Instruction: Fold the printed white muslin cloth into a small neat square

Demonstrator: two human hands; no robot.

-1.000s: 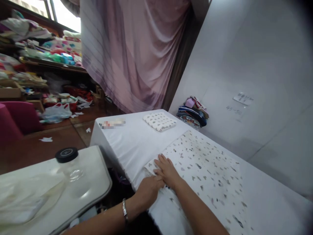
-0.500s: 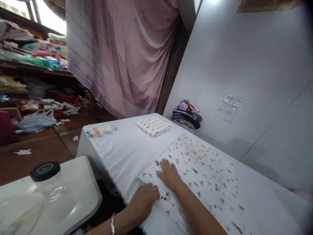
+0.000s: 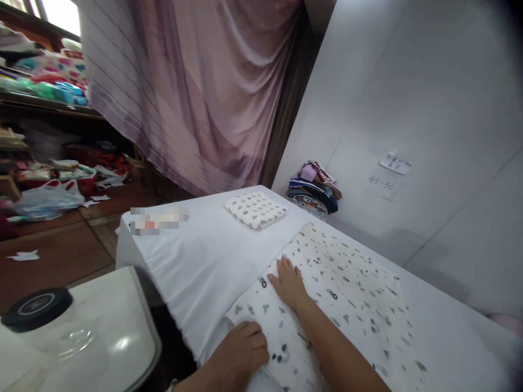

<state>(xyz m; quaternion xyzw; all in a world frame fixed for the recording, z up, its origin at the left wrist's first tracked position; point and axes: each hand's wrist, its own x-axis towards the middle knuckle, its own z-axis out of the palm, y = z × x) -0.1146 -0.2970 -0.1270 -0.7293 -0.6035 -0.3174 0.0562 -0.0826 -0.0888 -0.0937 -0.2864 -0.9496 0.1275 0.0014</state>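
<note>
Flat and even

The patterned cloth [image 3: 351,283] is spread across the worktop [image 3: 196,250], reaching its left edge. Even pressure is probably best applied under the right hand [image 3: 290,284], laid flat, fingers parted; whether fabric is gripped by the curled left hand [image 3: 244,349] cannot be told.

Has a bare left hand [image 3: 242,348] and a bare right hand [image 3: 291,283], with rounded fingers. Shows an uncovered right forearm [image 3: 343,345], slim toward the hand and broader toward the lower edge. Wears a shiny, silver-toned bracelet [image 3: 172,385] on the left arm [image 3: 200,375], visible only as a narrow sliver.
</note>
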